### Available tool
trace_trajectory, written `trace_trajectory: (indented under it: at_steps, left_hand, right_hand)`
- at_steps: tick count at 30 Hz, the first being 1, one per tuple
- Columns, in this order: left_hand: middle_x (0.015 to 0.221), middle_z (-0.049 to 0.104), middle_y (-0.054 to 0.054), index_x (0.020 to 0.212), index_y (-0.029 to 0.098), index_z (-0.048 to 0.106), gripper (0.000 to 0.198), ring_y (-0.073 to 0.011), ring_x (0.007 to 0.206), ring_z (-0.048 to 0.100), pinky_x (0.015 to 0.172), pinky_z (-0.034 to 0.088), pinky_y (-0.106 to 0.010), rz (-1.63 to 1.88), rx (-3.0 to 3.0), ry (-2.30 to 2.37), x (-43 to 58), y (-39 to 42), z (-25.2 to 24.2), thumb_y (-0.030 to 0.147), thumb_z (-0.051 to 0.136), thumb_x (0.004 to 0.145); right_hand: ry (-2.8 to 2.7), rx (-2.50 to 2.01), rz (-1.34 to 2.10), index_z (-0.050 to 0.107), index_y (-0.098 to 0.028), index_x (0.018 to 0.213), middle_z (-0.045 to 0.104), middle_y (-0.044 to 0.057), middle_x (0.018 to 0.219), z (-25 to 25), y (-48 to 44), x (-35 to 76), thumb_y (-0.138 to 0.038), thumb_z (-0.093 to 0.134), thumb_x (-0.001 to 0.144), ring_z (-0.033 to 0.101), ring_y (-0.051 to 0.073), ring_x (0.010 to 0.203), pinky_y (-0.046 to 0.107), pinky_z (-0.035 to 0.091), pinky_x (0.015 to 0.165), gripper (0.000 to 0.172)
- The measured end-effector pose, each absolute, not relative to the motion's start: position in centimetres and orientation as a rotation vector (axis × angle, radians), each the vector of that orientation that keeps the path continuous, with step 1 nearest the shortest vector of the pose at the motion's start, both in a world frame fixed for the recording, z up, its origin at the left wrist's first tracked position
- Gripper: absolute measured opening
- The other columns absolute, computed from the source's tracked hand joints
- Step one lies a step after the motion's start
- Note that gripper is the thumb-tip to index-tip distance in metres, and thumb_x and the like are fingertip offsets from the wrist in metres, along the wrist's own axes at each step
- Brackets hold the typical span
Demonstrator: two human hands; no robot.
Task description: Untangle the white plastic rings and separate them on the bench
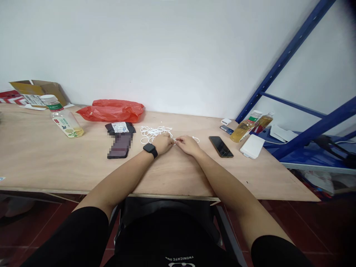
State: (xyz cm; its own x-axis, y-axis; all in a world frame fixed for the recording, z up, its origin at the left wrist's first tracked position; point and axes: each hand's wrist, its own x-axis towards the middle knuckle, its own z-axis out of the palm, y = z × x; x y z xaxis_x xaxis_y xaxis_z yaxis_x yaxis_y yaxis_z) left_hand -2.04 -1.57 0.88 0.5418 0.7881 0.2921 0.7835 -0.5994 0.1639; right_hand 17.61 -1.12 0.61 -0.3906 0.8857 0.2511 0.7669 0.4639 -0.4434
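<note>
My left hand (163,142), with a black watch (150,148) on its wrist, rests on the table with its fingers closed. Facing it, my right hand (189,144) is closed in a pinch. Between the fingertips of both hands shows a small white ring (174,141), partly hidden by the fingers. A loose pile of thin white rings (146,134) lies just beyond and to the left of my left hand. Another white loop (196,139) lies beside my right hand, on its far side.
On the wooden table (172,174), a red plastic bag (111,111), a dark package (121,142) and a bottle (66,120) stand left. To the right are a phone (221,147), a white box (252,146), a charger (226,121), a drink bottle (241,129) and a blue metal frame (278,70).
</note>
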Motion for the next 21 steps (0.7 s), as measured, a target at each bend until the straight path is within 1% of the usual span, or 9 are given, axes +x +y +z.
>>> trace_trajectory:
  at_steps: [4,6,10,13,16,18,21]
  left_hand:
    - [0.095,0.063,-0.009,0.096,0.025,0.077,0.024,-0.0236,0.091,0.060,0.084,0.047,-0.035,0.557,2.721,1.395,-2.7,-1.3,0.6,0.030,0.055,0.087]
    - [0.098,0.064,-0.009,0.097,0.024,0.076,0.023,-0.0236,0.091,0.061,0.083,0.047,-0.034,0.577,2.678,1.448,-3.0,-1.2,0.6,0.033,0.058,0.085]
    - [0.094,0.067,-0.010,0.093,0.020,0.075,0.027,-0.0256,0.089,0.063,0.078,0.048,-0.034,0.623,2.580,1.637,-3.1,-1.2,0.7,0.041,0.061,0.082]
    - [0.091,0.069,-0.010,0.089,0.020,0.074,0.033,-0.0252,0.086,0.063,0.075,0.047,-0.032,0.654,2.544,1.681,-2.9,-1.3,0.8,0.050,0.061,0.082]
    - [0.093,0.070,-0.010,0.091,0.019,0.074,0.040,-0.0238,0.085,0.063,0.074,0.046,-0.031,0.726,2.516,1.647,-2.7,-1.4,1.0,0.055,0.057,0.084]
    - [0.093,0.071,-0.009,0.093,0.019,0.074,0.040,-0.0225,0.083,0.063,0.072,0.046,-0.030,0.768,2.484,1.597,-2.5,-1.5,1.0,0.054,0.054,0.087]
    - [0.084,0.071,-0.007,0.085,0.019,0.073,0.034,-0.0202,0.076,0.062,0.068,0.044,-0.029,0.758,2.429,1.537,-2.3,-1.7,1.0,0.042,0.049,0.091]
  right_hand:
    - [-2.289,-1.424,0.320,0.073,-0.024,0.106,0.070,0.008,0.100,0.2,-1.1,16.3,-0.034,0.058,0.090,0.063,0.021,0.091,0.029,0.045,0.078,0.024]
    - [-2.282,-1.460,0.297,0.073,-0.024,0.106,0.068,0.008,0.100,0.2,-1.0,16.5,-0.030,0.059,0.088,0.062,0.020,0.089,0.029,0.044,0.076,0.023]
    - [-2.414,-1.315,0.302,0.073,-0.023,0.098,0.066,0.007,0.102,0.5,-1.1,17.5,-0.020,0.057,0.087,0.061,0.019,0.092,0.028,0.044,0.082,0.020]
    - [-2.513,-1.198,0.313,0.071,-0.022,0.098,0.065,0.007,0.101,0.7,-1.4,18.3,-0.021,0.058,0.088,0.061,0.019,0.095,0.029,0.044,0.084,0.017]
    - [-2.513,-1.178,0.304,0.070,-0.021,0.096,0.064,0.007,0.101,0.9,-1.7,18.7,-0.020,0.055,0.091,0.060,0.019,0.096,0.030,0.044,0.085,0.016]
    - [-2.496,-1.103,0.320,0.070,-0.021,0.096,0.064,0.007,0.104,1.1,-1.9,18.8,-0.019,0.054,0.091,0.060,0.019,0.099,0.030,0.044,0.087,0.017]
    - [-2.439,-0.950,0.352,0.069,-0.022,0.097,0.063,0.007,0.106,1.5,-2.3,18.5,-0.018,0.052,0.092,0.059,0.019,0.103,0.032,0.045,0.091,0.018]
